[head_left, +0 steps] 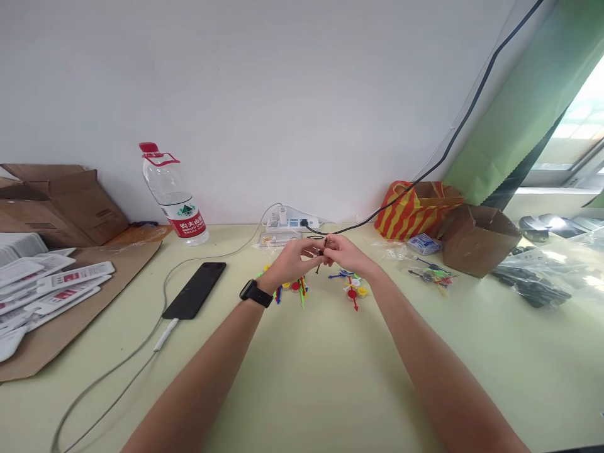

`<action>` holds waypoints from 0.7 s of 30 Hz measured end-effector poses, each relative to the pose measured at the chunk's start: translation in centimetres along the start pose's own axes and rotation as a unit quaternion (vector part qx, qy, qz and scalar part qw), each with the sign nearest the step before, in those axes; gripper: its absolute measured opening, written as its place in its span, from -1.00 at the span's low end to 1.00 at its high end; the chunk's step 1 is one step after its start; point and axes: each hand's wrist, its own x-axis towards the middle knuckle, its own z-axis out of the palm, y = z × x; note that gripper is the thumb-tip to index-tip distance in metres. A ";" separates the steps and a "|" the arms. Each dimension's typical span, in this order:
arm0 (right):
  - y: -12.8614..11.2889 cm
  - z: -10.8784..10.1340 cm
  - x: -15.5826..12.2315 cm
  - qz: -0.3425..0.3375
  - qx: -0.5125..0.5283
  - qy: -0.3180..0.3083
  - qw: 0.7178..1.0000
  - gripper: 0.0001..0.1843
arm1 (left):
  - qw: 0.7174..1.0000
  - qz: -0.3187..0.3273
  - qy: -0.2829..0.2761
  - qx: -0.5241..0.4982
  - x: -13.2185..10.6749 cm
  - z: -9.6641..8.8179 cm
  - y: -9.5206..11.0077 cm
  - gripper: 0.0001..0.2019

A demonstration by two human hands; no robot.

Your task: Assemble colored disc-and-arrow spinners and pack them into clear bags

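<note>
My left hand point(291, 261), with a black watch on its wrist, meets my right hand point(348, 253) above the middle of the table. The fingers of both pinch a small thin black piece point(318, 269), mostly covered by the fingertips; it resembles the coloured arrows nearby. Below my left hand lies a group of small plastic arrow spinners point(295, 286) in blue, green, red and yellow, partly hidden by the hand. Another group, with a red arrow point(355, 303) and round white, yellow and red pieces, rests beneath my right hand.
A power strip point(295, 221) stands against the wall. To the left are a phone point(195, 292) on a cable, a large water bottle point(177, 201), cardboard and stacked white cards. Loose arrows point(434, 275), a small box point(481, 239) and a striped bag point(401, 214) sit right.
</note>
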 end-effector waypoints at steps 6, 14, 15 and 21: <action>1.8 0.8 0.4 0.028 0.022 -0.015 0.999 -0.89 | 0.999 -0.052 -0.006 -0.011 -0.2 -0.1 -1.7 -0.78; 3.6 1.0 0.8 0.109 -0.104 0.010 0.989 -0.85 | 0.995 -0.068 -0.008 0.071 -0.8 0.1 -2.9 -0.83; 3.8 0.9 0.7 0.121 -0.132 0.012 0.984 -0.86 | 0.994 -0.069 -0.007 0.089 -0.8 0.2 -3.0 -0.83; 3.3 -1.6 0.1 0.152 -0.287 0.005 0.946 -0.80 | 0.980 -0.038 -0.069 0.185 -0.9 1.4 -2.5 -0.89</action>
